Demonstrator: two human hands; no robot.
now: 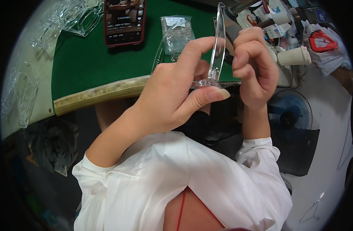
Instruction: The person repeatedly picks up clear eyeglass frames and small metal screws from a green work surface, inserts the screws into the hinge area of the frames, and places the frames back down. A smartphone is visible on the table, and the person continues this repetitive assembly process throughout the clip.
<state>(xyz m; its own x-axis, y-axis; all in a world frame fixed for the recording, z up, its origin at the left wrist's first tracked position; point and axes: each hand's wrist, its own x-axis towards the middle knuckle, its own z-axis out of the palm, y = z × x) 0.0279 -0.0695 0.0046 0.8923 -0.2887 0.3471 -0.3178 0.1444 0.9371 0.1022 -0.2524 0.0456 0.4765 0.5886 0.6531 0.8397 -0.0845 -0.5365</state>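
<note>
My left hand [165, 92] grips a clear plastic eyeglass frame [218, 57] at its hinge corner, thumb below and fingers behind. One temple of the frame points up and away from me. The other slants up behind my left knuckles. Just right of the upright temple is my right hand [257, 65], with its fingers curled in and the thumb against them. Whatever its fingertips hold, if anything, is too small or hidden to make out. Beyond my left hand, a clear bag of small metal parts [177, 34] lies on the green mat, with loose small pieces [174, 57] at its near end.
A phone [124, 23] with a lit screen lies on the green mat [84, 65]. Several clear frames [78, 19] are piled at the far left. A yellow edge strip [103, 94] borders the table. At right are a white paper cup [295, 56], a plastic bag and a fan [290, 109].
</note>
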